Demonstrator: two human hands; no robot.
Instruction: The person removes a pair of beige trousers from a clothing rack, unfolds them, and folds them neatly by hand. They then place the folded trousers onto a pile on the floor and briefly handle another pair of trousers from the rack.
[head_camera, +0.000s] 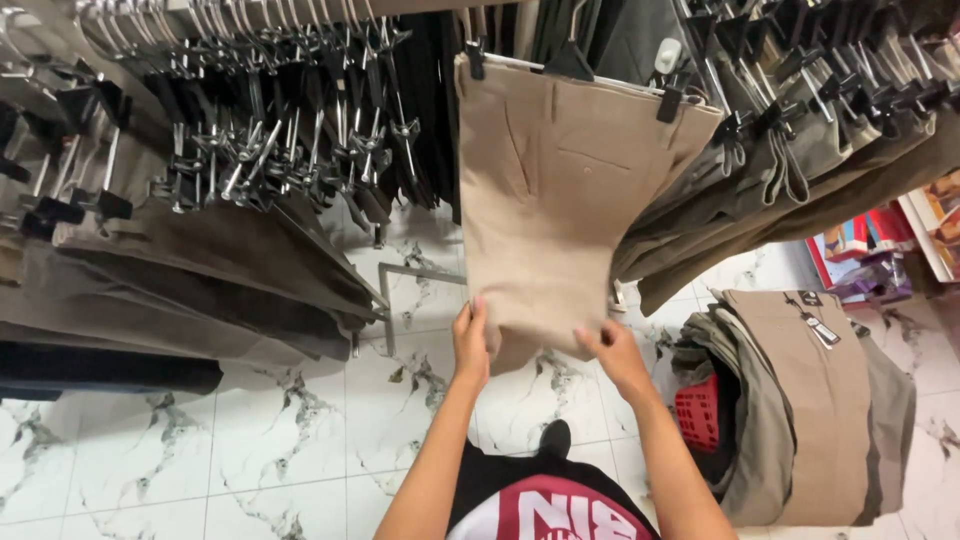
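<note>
A pair of beige trousers (555, 210) hangs from a clip hanger on the rack, among rows of darker trousers (250, 250). The left hand (470, 340) and right hand (610, 345) each pinch its lower hem, fingers closed on the cloth. A pile of trousers (810, 400) covers a red basket (698, 412) on the marble floor (250, 440).

Open: white marble floor (280, 440) lay bare below the hands | Left: dark hung trousers (200, 260) and clip hangers (280, 130) crowded close — tight | Right: olive trousers (800, 170) and heaped basket (700, 410) blocked passage — narrow gap only.
</note>
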